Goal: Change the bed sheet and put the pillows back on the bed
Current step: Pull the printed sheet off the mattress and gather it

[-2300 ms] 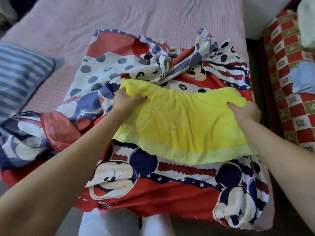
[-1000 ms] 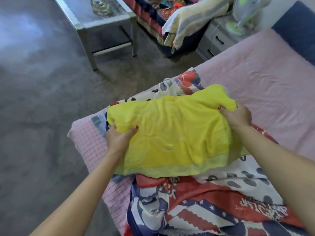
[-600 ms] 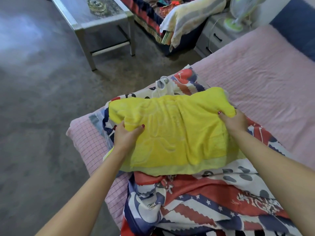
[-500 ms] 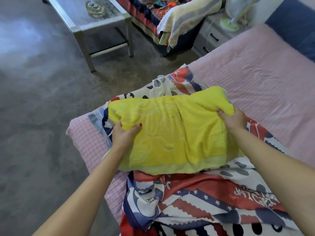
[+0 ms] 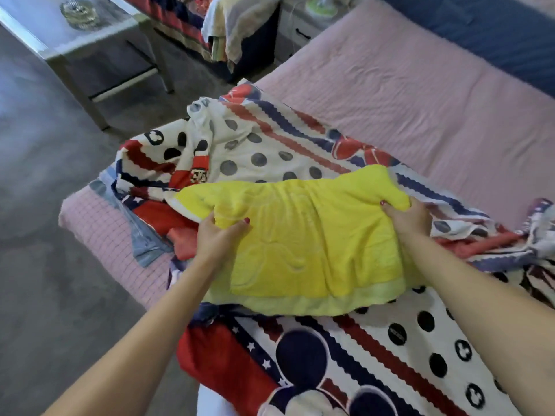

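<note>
Yellow pillow (image 5: 303, 238): lies across the crumpled cartoon-print sheet (image 5: 354, 352) near the foot corner of the bed (image 5: 420, 94); its underside and near edge partly hidden by folds.

Left hand (image 5: 220, 238): grip closed on the pillow's left end, thumb on top, remaining fingers tucked beneath and out of sight.

Right hand (image 5: 410, 219): grip closed on the pillow's right end, thumb on top; fingers hidden behind the fabric.

Cartoon-print sheet: bunched, spilling over the bed's near edge; lower portion cut off by the frame.

Bed: pink quilted cover bare to the right and beyond; a dark blue cloth (image 5: 486, 28) at the far edge, cut off.

Floor (image 5: 39, 205): grey, open to the left of the bed corner.

Table (image 5: 90, 43): metal-framed, well apart at upper left, carrying a glass dish (image 5: 78, 14), blurred.

Background upper centre: draped cloths and a drawer unit, hard to make out.
</note>
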